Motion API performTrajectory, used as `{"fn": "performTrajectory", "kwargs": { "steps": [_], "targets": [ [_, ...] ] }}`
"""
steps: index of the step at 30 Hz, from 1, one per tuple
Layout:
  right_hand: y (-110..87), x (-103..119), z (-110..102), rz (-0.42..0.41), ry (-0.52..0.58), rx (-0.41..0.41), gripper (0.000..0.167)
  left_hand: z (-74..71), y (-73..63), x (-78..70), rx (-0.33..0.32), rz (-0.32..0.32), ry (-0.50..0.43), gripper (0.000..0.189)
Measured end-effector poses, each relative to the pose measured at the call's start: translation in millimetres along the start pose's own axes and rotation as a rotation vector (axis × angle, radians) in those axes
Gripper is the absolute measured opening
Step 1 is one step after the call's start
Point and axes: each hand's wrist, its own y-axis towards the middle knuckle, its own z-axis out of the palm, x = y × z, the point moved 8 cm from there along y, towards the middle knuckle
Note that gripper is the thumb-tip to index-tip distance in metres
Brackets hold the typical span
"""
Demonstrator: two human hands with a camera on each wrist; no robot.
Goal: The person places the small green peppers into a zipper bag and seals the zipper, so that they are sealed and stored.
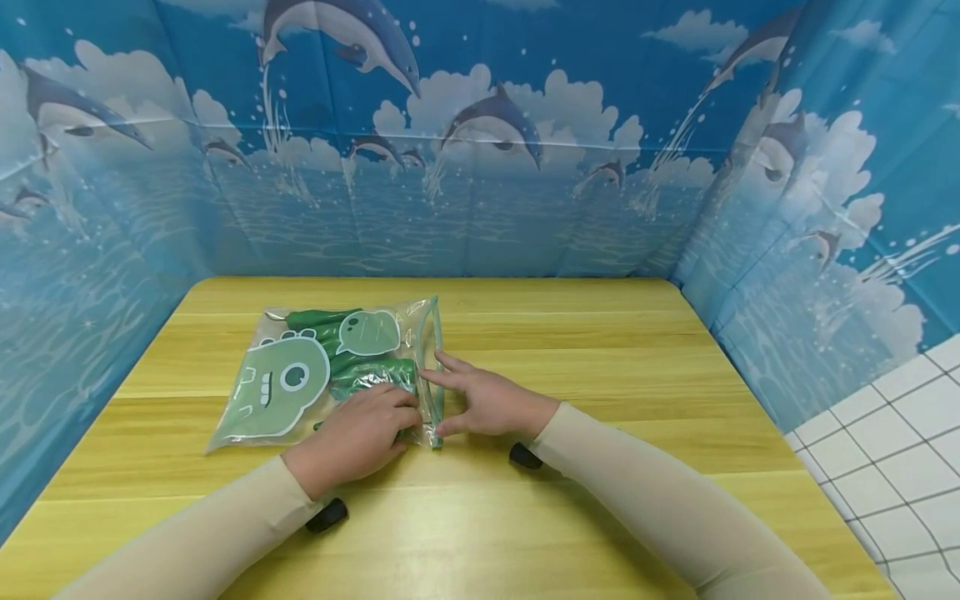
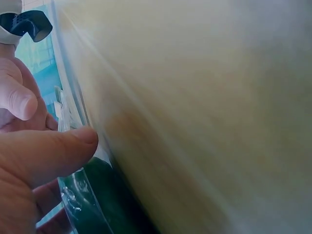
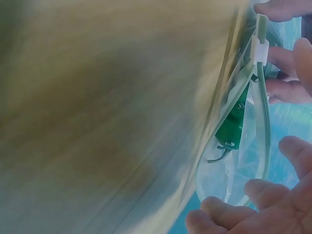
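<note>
A clear slider bag with green cartoon prints lies on the table, left of centre. Long green peppers show through its plastic. My left hand grips the bag's near side close to the mouth, fingers curled over the plastic. Seen from the right wrist, the white slider sits beside the left fingers, and the green-edged mouth gapes. Inside it is a pepper with a curved stem. My right hand is at the mouth edge, its thumb and fingers spread apart.
The yellow wood-grain table stretches to the right of the bag. A blue dolphin-print curtain stands behind and along both sides. Dark wrist cameras sit under the wrists. White tiles show at the right.
</note>
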Motion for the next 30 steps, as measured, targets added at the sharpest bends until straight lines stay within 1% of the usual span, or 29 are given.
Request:
{"fn": "performTrajectory", "kwargs": {
  "steps": [8, 12, 17, 20, 26, 30],
  "targets": [
    [-0.9, -5, 3, 0.036, -0.009, 0.027, 0.095, 0.9, 3.1, -0.7, -0.008, -0.012, 0.020, 0.020],
    [-0.7, -7, 4, 0.055, -0.008, 0.030, 0.098, 1.0, 5.0, -2.8, -0.022, -0.005, 0.032, 0.017],
    [-0.8, -8, 4, 0.049, -0.024, 0.033, 0.098, -0.3, 6.3, -6.9, -0.044, 0.011, 0.052, 0.016],
    [-0.7, -9, 5, 0.050, -0.034, 0.036, 0.099, -0.7, 6.8, -8.7, -0.044, 0.016, 0.061, 0.015],
    [-1.0, -12, 7, 0.072, -0.045, 0.044, 0.099, 0.4, 9.1, -10.5, -0.027, 0.017, 0.085, 0.007],
    [-1.4, -13, 7, 0.082, -0.049, 0.047, 0.098, 1.1, 10.7, -11.7, -0.025, 0.032, 0.110, 0.003]
  ]
}}
